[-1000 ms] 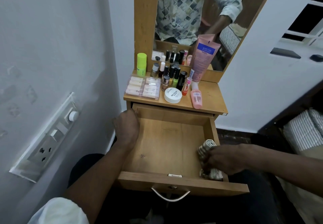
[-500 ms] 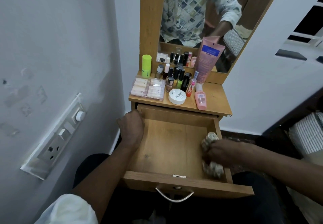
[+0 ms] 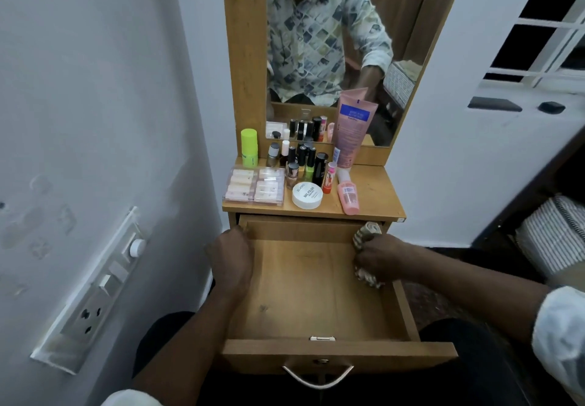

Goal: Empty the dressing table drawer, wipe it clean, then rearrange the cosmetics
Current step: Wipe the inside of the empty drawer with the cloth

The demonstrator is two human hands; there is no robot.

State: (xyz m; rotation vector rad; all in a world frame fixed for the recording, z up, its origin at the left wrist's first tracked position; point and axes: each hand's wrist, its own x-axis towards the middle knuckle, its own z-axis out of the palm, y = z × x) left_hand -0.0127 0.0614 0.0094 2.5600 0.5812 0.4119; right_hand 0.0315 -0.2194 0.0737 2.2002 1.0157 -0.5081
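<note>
The left hand (image 3: 231, 255), fingers curled, steadies the empty wooden drawer (image 3: 316, 295); the right hand (image 3: 378, 258), fingers clamped on a crumpled striped cloth (image 3: 367, 233), wipes the right wall.

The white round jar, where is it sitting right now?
The white round jar sits near the front edge of the tabletop, between the clear case on its left and the lying pink bottle.
</note>
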